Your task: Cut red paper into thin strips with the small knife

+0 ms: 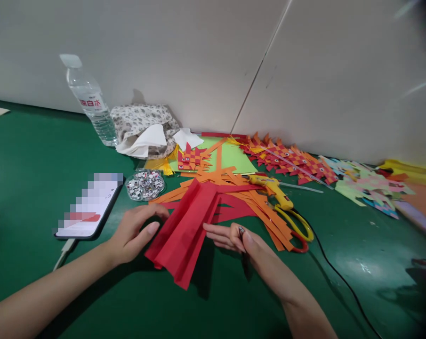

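Observation:
A folded sheet of red paper (184,235) stands at a slant in front of me, pleated lengthwise, its near end raised off the table. My left hand (137,233) is at its left side, thumb and fingers apart in a curve, fingertips at the paper's edge; whether they bear on it is hard to see. On the other side, my right hand (239,238) has its lower fingers stretched to the paper's right edge. Between thumb and forefinger it grips a slim dark pen (246,263), pointing down. Orange paper strips (262,212) lie beneath the red sheet's far end.
A yellow glue gun (278,193) and scissors (304,230) lie right of the strips, with a black cable trailing nearer. A charging phone (92,205), a box of googly eyes (145,185) and a water bottle (92,103) are left. Woven paper fish (293,160) line the wall.

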A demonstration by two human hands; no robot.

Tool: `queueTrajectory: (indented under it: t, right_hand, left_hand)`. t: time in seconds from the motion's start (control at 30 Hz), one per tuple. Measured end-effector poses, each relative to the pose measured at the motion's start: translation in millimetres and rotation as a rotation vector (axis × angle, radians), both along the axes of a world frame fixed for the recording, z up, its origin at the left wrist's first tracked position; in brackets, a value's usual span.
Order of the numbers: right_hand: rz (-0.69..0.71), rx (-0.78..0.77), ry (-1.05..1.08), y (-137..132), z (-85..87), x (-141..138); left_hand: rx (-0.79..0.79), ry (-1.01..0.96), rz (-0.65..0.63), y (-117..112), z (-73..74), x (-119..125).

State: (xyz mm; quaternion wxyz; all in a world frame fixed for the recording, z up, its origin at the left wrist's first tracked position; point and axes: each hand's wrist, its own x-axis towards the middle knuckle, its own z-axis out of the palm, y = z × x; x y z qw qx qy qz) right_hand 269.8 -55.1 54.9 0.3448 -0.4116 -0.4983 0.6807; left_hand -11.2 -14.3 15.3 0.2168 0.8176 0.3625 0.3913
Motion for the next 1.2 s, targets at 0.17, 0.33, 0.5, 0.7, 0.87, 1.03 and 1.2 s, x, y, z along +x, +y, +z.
queueTrajectory:
  t: [0.17, 0.33, 0.5, 0.7, 0.87, 1.03, 1.2]
  right_hand:
    - [-0.021, 0.0, -0.068, -1, -3.4, -1]
    - [0.041, -0.023, -0.077, -3, -7.3, -1]
    - [0.131, -0.11, -0.119, -3, -11.2, -6]
    - [-0.024, -0.07, -0.113, 7, -15.2, -10]
    - [-0.241, -0.13, -0.053, 16, -19.7, -10]
    - [-0.561, -0.053, 0.068, 27, -35.6, -4]
    - [-0.869, 0.057, 0.096, 34, -38.5, 1]
  left_hand:
    - [-0.088, -0.058, -0.084, 0, -4.5, -3]
    - [-0.08, -0.017, -0.166, 2, -3.0, 3]
    - [-0.251, 0.137, -0.113, -1, 5.5, 13]
    - [-0.507, -0.046, 0.046, -2, -1.2, 19]
    - [-0.467, -0.195, 0.154, 5, -2.5, 12]
    - [-0.531, -0.338, 0.203, 9, -4.2, 6]
    - [-0.78, -0.493, 0.127, 11, -4.0, 4]
